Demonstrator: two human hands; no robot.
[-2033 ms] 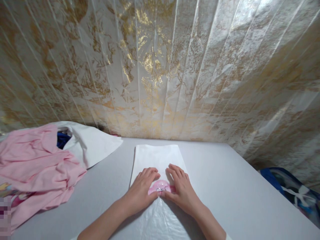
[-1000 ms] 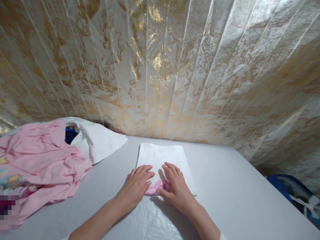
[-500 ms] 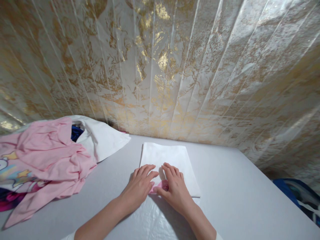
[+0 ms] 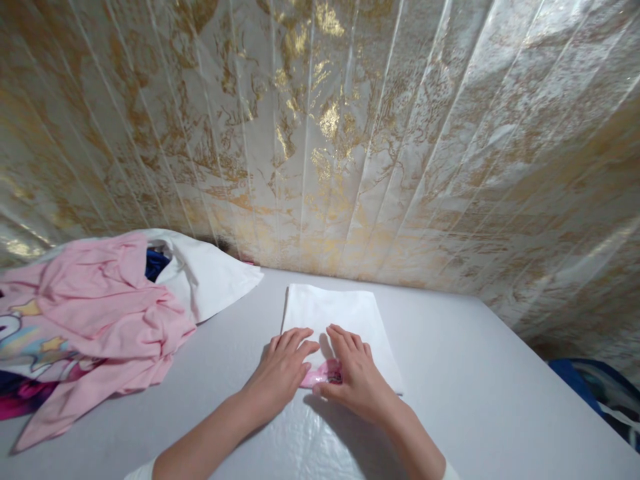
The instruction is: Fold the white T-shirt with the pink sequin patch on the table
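Observation:
A white cloth garment (image 4: 333, 308), folded into a neat flat rectangle, lies on the table in front of me. Pink print (image 4: 320, 375) shows on its near edge between my hands; part of it is covered. My left hand (image 4: 283, 363) rests on the near left part of the garment, palm down with fingers stretched out. On the near right part lies my right hand (image 4: 355, 367), its fingers spread and its thumb beside the pink print. Neither hand grips the cloth.
On the left of the pale table (image 4: 450, 373) is a heap of clothes: a pink top (image 4: 107, 300) with a cartoon print, a white garment (image 4: 210, 273) and dark blue cloth (image 4: 156, 265). A gold-patterned curtain (image 4: 325, 133) hangs behind. A blue bag-like item (image 4: 575, 380) sits beyond the right edge.
My right hand has shifted slightly right and its thumb has moved off, so more of the pink print shows. The left hand has hardly moved.

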